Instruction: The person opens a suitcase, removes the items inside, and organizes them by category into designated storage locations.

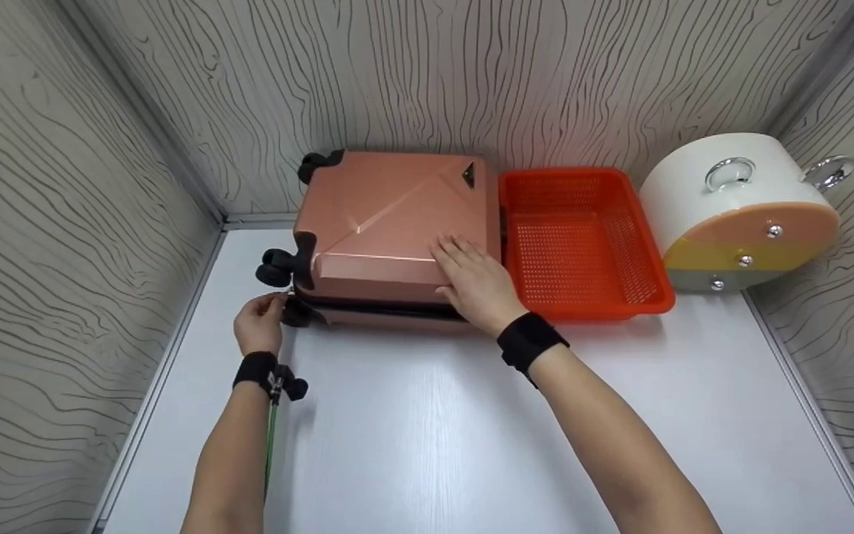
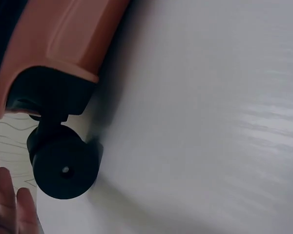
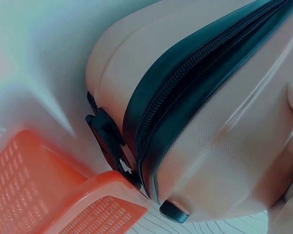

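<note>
A rose-pink hard-shell suitcase (image 1: 397,215) lies on its side with black wheels (image 1: 273,268) at its left end. My left hand (image 1: 258,320) is at that end's near corner, thumb and fingertips pinching what looks like the zipper pull, mostly hidden by the fingers. In the left wrist view, a black wheel (image 2: 66,163) stands beside the fingers (image 2: 25,209). Flat on the suitcase's upper shell, near its right front, rests my right hand (image 1: 477,288), fingers straight. The right wrist view shows the black zipper (image 3: 171,87), its tooth rows apart along the near side.
Against the suitcase's right end stands a red perforated plastic basket (image 1: 583,311). Farther right is a white rounded case (image 1: 723,167) with a striped coloured front, round knobs and silver handles. Wood-grain-patterned walls (image 1: 427,74) enclose the white table (image 1: 412,430) at the back and sides.
</note>
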`<state>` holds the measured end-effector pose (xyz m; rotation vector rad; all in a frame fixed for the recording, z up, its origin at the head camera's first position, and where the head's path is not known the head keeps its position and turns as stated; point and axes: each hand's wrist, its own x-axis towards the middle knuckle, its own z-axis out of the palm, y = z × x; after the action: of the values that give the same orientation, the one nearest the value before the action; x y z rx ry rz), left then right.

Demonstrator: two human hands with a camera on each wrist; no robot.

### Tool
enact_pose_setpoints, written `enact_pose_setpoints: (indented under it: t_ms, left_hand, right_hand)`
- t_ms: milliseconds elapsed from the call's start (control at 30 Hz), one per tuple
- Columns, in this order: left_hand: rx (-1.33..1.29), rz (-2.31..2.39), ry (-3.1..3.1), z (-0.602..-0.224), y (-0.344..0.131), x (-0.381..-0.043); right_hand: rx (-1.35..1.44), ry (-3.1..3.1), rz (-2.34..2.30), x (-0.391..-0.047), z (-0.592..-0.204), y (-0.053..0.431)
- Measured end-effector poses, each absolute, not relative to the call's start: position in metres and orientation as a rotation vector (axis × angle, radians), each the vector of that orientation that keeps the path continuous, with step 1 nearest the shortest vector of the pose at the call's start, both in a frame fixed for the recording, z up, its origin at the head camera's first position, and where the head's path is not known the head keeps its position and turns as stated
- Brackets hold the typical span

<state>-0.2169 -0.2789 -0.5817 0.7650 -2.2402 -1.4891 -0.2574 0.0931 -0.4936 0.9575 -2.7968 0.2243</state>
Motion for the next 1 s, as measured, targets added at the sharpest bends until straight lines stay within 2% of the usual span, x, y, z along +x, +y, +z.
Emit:
enact_pose_setpoints:
  t_ms: [200,333,500,600,733,833,1000]
  left_hand:
    - [0.808,-1.554,-2.257,-0.580,-0.287,-0.219]
    - [0.735,-1.576,-2.309,-0.577,-0.295,-0.219]
    - [0.645,-1.448,-2.254,-0.549,-0.297,-0.215]
    - [0.447,-1.234,-2.319,-0.518,-0.287,-0.220]
    - [-0.030,-0.905,-2.575,-0.477,-0.253,-0.235]
    - [-0.307,-0.679,-2.773,-0.462,-0.225,-0.248]
    - [-0.382,-0.379,-2.994,-0.465,-0.206,-0.262]
  right_hand:
    - [0.976,-2.798,0.213,-0.256,-0.493,0.088]
    - [0.970,-2.800,0.211,-0.255,-0.494,0.088]
    - [0.955,-2.805,0.221,-0.255,-0.495,0.092]
    - [0.949,-2.809,0.231,-0.255,-0.497,0.094]
    - [0.937,-2.813,0.222,-0.255,-0.498,0.096]
    - [0.926,-2.815,0.198,-0.256,-0.500,0.096]
    - [0.941,-2.807,0.185,-0.256,-0.503,0.093]
